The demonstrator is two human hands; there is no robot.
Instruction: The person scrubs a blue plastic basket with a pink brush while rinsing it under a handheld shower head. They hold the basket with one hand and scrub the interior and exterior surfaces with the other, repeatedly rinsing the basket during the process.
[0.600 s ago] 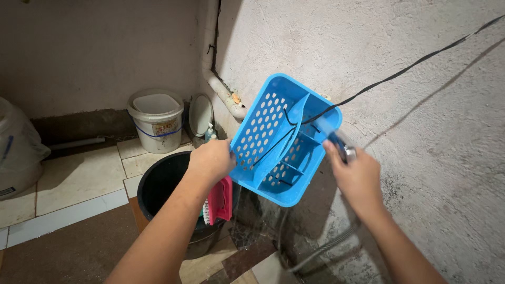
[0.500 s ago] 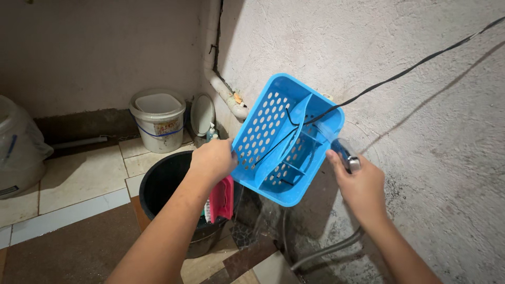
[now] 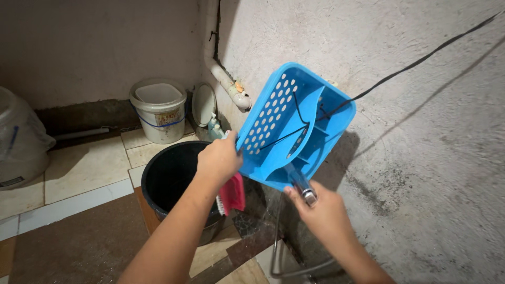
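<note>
My left hand grips the left rim of a blue perforated plastic caddy with inner dividers and holds it tilted up in front of the rough wall. The same hand also holds a red scrub brush, which hangs below it. My right hand is closed on a metal spray nozzle at the end of a flexible hose. The nozzle points up into the lower compartments of the caddy. A black cable runs across the wall behind the caddy.
A black bucket stands on the tiled floor under my left arm. Behind it are a white lidded bucket, a round mirror-like disc and small bottles. A white pipe runs down the corner. A plastic-wrapped container stands at left.
My right hand has dropped with the nozzle from the caddy's right side to below its lower edge. The caddy has tilted more upright and shifted slightly up and right.
</note>
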